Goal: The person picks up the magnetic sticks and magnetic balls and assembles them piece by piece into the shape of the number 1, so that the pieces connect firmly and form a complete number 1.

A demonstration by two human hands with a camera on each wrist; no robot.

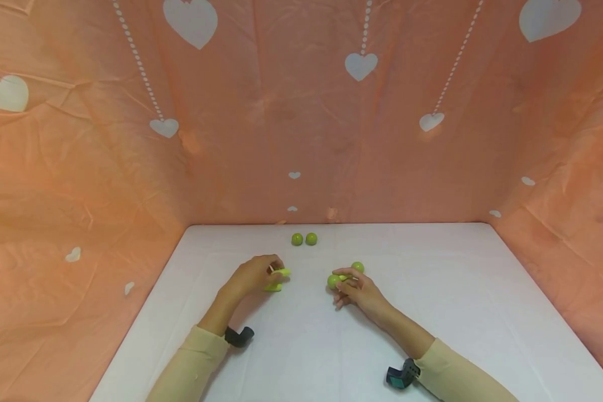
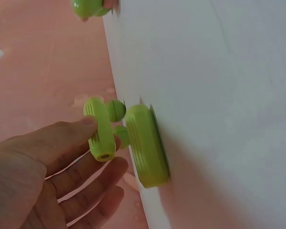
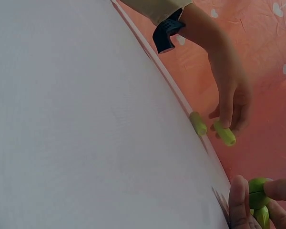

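Observation:
My left hand pinches a yellow-green ridged bar between thumb and fingers, just above the table. A dark round spot shows on the bar's end. A second yellow-green bar lies on the table beside that hand. My right hand grips a green ball with a seam, clearest in the right wrist view. A yellow-green bar lies against this ball, partly hidden by fingers. Another green ball shows just beyond the right hand, in line with them; whether all three are joined I cannot tell.
Two more green balls sit side by side near the far edge of the white table. Orange cloth with white hearts encloses the back and sides. Each wrist wears a dark camera mount.

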